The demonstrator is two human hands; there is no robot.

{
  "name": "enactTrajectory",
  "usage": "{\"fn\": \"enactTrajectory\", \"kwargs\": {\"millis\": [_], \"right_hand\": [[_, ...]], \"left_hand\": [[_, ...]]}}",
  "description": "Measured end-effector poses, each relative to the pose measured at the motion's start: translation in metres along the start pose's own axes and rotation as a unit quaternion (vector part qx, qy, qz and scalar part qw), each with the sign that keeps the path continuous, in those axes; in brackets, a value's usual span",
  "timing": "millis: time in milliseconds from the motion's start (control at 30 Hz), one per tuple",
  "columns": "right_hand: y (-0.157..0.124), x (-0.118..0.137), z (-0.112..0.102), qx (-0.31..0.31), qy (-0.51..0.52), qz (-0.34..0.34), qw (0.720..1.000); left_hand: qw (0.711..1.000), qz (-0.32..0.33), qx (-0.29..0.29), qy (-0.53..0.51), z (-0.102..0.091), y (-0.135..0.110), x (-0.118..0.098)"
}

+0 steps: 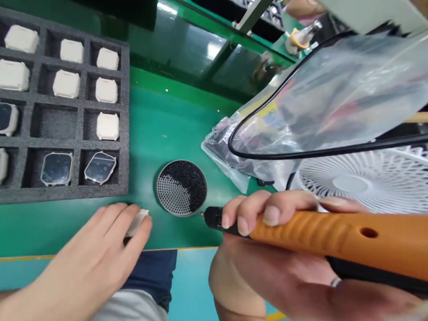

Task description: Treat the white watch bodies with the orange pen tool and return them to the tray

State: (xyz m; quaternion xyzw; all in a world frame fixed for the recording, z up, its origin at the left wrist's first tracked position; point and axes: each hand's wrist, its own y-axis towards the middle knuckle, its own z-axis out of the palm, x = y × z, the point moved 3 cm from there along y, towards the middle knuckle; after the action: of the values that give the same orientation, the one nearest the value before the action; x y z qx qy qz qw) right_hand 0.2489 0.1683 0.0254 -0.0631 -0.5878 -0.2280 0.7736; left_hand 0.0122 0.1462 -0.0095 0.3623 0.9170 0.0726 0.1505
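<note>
My left hand (pixel 99 251) rests on the green bench near its front edge, fingers closed round a small white watch case (pixel 138 219) that mostly hides under them. My right hand (pixel 279 253) grips an orange electric screwdriver (pixel 351 241), whose black tip points left, just right of a round black screw tray (pixel 181 187) full of tiny dark screws. The tip hangs a little above the bench between the tray and my fingers.
A grey foam tray (pixel 50 118) at the left holds several white watch cases and several screen-up watches. A clear plastic bag (pixel 323 104) with a black cable across it lies at the right, above a white fan (pixel 373 181). Another person's hand shows at the top right.
</note>
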Motion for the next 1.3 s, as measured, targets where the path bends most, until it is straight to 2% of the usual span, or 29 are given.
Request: {"fn": "enactTrajectory", "kwargs": {"millis": [100,233,433,600,733,867,1000,1167,1300], "right_hand": [[-0.002,-0.002,0.0,0.002,-0.003,0.002,1.0],[-0.006,-0.004,0.0,0.022,-0.011,-0.032,0.999],[-0.008,-0.009,0.003,0.031,-0.003,-0.019,0.999],[-0.013,-0.009,0.009,0.013,-0.022,-0.03,0.999],[-0.015,-0.012,0.01,0.071,-0.069,0.006,0.995],[-0.018,-0.018,0.008,0.025,-0.077,-0.033,0.996],[-0.021,-0.026,0.006,0.014,-0.076,-0.039,0.996],[-0.02,-0.027,-0.001,0.086,-0.082,-0.025,0.993],[-0.02,-0.019,-0.009,0.082,-0.091,-0.03,0.992]], "left_hand": [[0.998,0.05,-0.013,0.036,0.016,0.01,-0.019],[0.997,0.02,-0.068,-0.027,0.032,0.019,-0.028],[0.994,-0.001,-0.061,-0.085,0.055,0.029,-0.038],[0.993,-0.034,-0.072,-0.093,0.046,0.01,-0.029],[0.987,-0.124,-0.086,-0.058,0.039,-0.008,-0.018],[0.988,-0.099,-0.072,-0.089,0.042,-0.011,-0.014],[0.989,-0.098,-0.067,-0.086,0.044,-0.006,-0.013],[0.989,-0.106,-0.065,-0.078,0.043,-0.004,-0.014],[0.989,-0.084,-0.056,-0.105,0.043,-0.005,-0.015]]}}
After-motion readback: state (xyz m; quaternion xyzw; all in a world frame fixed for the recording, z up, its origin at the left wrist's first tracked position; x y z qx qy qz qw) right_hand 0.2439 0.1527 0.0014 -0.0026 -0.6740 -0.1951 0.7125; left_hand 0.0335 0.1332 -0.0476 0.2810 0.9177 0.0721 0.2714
